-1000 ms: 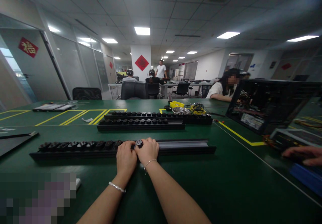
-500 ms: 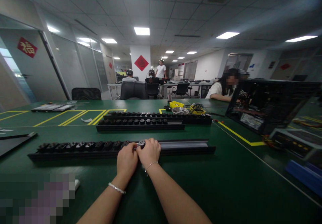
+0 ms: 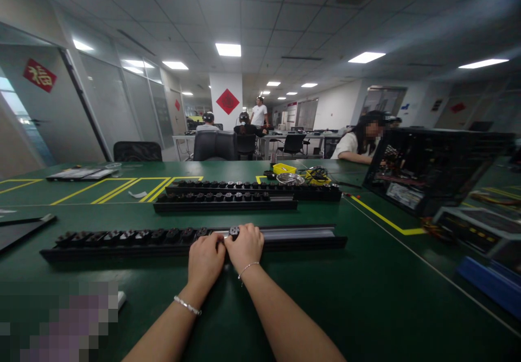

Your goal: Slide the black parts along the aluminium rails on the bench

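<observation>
A long black rail [image 3: 303, 242] lies across the table before me, a row of black socket modules [image 3: 158, 236] seated along its left part. At the rail's middle, my right hand [image 3: 246, 247] is closed round one small black module with a pale top [image 3: 234, 231]. To the right of that hand, the rail's channel shows a bare grey floor. Curled against the near side of the rail is my left hand [image 3: 204, 256], its fingertips close to the right hand's; what they pinch is hidden. A short gap separates the held module from the seated row.
Two more filled black rails [image 3: 226, 205] lie farther back. Behind them are yellow trays [image 3: 284, 169], a clear dish [image 3: 290, 179] and coiled cables [image 3: 318, 174]. An opened computer case [image 3: 427, 172] stands at right, near a power supply [image 3: 468, 232] and a seated person [image 3: 353, 145].
My right hand and the module in it have shifted slightly right along the rail, widening the gap to the seated row. My left hand stays almost in place.
</observation>
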### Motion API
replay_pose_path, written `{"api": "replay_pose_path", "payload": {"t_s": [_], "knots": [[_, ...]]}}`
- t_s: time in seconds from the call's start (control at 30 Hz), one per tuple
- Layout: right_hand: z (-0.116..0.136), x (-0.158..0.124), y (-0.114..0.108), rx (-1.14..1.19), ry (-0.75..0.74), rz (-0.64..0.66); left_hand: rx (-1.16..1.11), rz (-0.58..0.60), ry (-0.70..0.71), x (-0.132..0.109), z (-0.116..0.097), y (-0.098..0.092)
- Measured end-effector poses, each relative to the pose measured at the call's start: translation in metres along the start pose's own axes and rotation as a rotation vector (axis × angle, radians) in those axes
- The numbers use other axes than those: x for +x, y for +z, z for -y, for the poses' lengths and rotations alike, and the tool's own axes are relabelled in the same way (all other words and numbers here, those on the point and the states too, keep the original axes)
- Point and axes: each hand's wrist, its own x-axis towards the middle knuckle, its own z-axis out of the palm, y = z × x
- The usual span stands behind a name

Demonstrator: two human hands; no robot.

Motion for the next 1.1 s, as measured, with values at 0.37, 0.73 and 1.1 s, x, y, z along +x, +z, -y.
{"api": "replay_pose_path", "payload": {"t_s": [0.37, 0.73, 1.1], "knots": [[-0.009, 0.000, -0.003, 0.014, 0.002, -0.035, 0.026, 0.066, 0.107, -0.002, -0.005, -0.004], [-0.019, -0.003, -0.015, -0.011, -0.046, 0.014, 0.004, 0.093, 0.155, -0.007, -0.010, -0.004], [-0.031, -0.007, -0.025, -0.090, -0.069, 0.024, 0.011, 0.126, 0.172, -0.010, -0.017, -0.008]]}}
